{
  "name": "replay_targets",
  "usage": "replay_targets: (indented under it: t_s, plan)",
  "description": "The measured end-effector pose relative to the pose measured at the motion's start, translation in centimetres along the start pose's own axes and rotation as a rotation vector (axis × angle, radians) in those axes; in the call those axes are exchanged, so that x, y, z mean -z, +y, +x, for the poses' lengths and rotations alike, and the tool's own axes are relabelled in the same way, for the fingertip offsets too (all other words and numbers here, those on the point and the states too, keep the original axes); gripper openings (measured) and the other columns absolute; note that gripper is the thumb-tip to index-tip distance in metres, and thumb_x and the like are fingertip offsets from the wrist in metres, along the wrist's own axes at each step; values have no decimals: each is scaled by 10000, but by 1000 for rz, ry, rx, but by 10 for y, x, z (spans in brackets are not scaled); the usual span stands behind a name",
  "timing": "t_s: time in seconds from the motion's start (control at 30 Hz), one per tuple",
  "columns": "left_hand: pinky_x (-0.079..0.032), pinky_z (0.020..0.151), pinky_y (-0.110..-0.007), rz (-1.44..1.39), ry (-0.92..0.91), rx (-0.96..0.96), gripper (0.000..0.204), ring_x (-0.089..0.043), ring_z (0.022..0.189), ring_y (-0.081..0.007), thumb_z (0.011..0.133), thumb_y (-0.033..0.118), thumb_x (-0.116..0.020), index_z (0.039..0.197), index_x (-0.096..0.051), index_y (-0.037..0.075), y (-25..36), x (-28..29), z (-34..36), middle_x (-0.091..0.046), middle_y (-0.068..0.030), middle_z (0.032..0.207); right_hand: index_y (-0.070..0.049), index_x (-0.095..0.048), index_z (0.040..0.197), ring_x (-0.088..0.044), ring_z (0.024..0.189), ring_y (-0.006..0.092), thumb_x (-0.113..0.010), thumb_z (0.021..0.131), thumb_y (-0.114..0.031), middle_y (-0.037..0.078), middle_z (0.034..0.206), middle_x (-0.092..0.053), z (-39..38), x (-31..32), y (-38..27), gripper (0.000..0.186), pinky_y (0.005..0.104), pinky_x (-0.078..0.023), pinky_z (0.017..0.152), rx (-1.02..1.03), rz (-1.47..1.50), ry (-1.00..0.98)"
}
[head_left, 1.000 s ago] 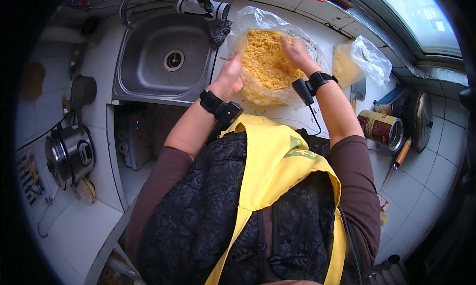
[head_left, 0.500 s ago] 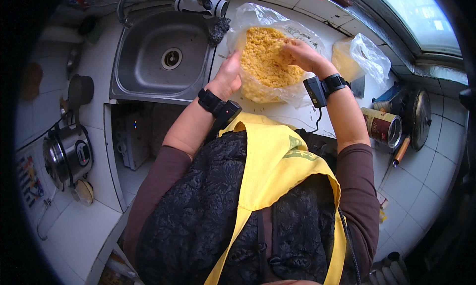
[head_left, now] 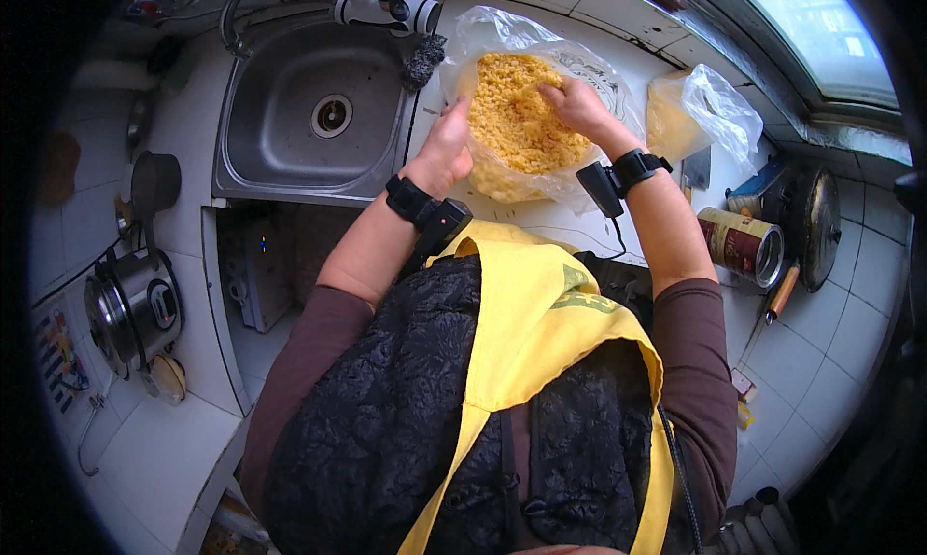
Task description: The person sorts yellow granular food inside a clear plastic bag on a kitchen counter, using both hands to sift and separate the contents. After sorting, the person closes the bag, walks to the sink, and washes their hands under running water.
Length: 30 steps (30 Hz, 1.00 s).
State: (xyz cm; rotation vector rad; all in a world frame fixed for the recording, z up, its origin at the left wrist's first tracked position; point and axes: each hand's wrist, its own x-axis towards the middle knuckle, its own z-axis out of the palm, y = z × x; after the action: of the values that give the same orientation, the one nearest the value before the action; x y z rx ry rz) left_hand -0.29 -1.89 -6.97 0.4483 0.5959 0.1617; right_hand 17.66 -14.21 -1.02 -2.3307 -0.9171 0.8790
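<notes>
A clear plastic bag (head_left: 603, 72) lies wide open on the white counter, filled with loose yellow crumbly food (head_left: 517, 116). At its left rim, my left hand (head_left: 446, 148) is closed on the plastic. My right hand (head_left: 581, 109) reaches in from the right, fingers curled down into the crumbs; the fingertips are partly hidden. Black bands with small boxes sit on both wrists, and a cable hangs from the right one.
Left of the bag is a steel sink (head_left: 241, 174) with a white tap (head_left: 386, 13) and a dark scouring pad (head_left: 423, 63). On the right are a second plastic bag (head_left: 700, 116), a tin can (head_left: 742, 243), a pot lid (head_left: 821, 229) and a wooden-handled tool (head_left: 783, 292).
My right hand has shifted slightly left and down over the crumbs, its wrist box moving left with it. The left hand keeps its place at the bag's rim.
</notes>
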Motion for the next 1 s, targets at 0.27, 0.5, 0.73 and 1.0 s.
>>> replay_targets:
  t_s: [0.27, 0.5, 0.73, 1.0]
  plan:
    - [-439, 993, -450, 22, 21, -3, 464, -501, 1195, -280, 1019, 319, -363, 1363, -346, 8, 0, -1, -2, -474, -152, 1324, 18, -571, 1188, -624, 981, 327, -581, 879, -402, 230, 1049, -651, -2, 12, 3, 521, 373, -480, 856, -44, 13, -82]
    - [-368, 1056, -389, 23, 52, 33, 464, -468, 1243, -240, 1030, 345, -327, 1371, -396, 38, 7, -17, -14, -481, -111, 1371, 4, -564, 1176, -620, 908, 229, -673, 825, -184, 156, 999, -639, -5, 14, 14, 413, 318, -493, 794, 189, 48, 34]
    - [-384, 1042, -409, 12, 41, 38, 471, -468, 1239, -258, 1025, 344, -339, 1377, -369, 32, 6, -12, -13, -469, -118, 1367, 2, -593, 1066, -612, 645, 160, -688, 861, -225, 76, 733, -619, -1, 8, -1, 320, 308, -505, 611, 89, 134, -49]
    - [-426, 1009, -449, 1, 9, 34, 472, -479, 1215, -286, 1023, 320, -351, 1379, -310, 15, 2, 2, -6, -449, -151, 1343, -51, -595, 1185, -646, 859, 244, -696, 825, -321, 163, 920, -652, 4, 13, 2, 461, 350, -511, 764, 107, -198, -138]
